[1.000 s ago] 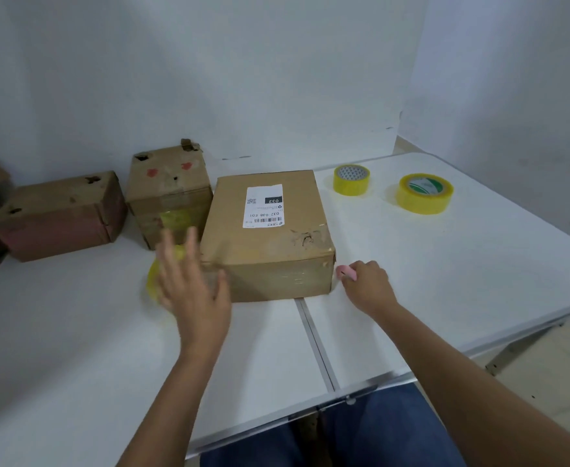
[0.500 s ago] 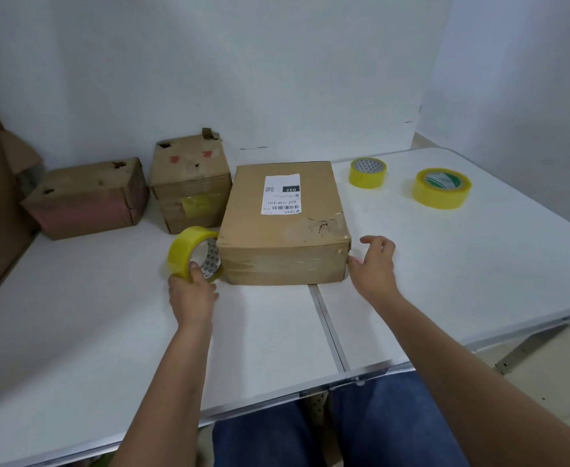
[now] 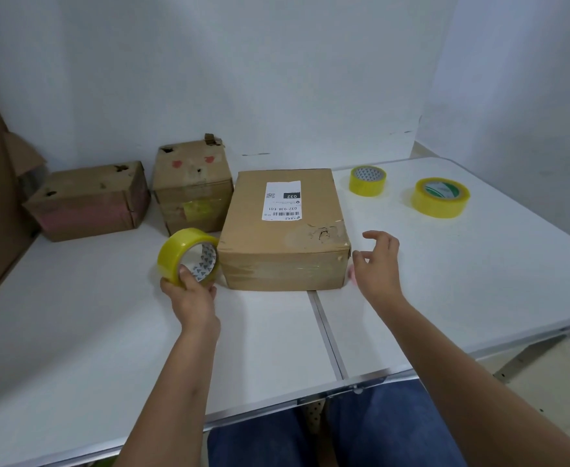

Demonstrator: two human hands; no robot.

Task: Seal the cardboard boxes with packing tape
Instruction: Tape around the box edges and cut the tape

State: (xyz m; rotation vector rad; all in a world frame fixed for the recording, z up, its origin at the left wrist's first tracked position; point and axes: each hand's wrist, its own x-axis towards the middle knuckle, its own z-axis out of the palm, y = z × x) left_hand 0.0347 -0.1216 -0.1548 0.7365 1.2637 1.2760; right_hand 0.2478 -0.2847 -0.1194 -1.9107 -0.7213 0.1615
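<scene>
Yellow tape roll [image 3: 188, 256] gripped upright by left hand [image 3: 192, 298] beside labelled box [image 3: 285, 230].
Right hand [image 3: 379, 264] held off box's right corner, fingers loosely spread, nothing grasped; box rested on table [image 3: 479, 281].

White desk [image 3: 445, 298] with a metal seam down its middle, flat labelled box [image 3: 277, 237] at centre, two worn boxes [image 3: 88, 200] [image 3: 192, 183] behind on the left, two yellow tape rolls [image 3: 367, 181] [image 3: 440, 197] lying flat far right, small pink object [image 3: 351, 273] beside the labelled box.
</scene>
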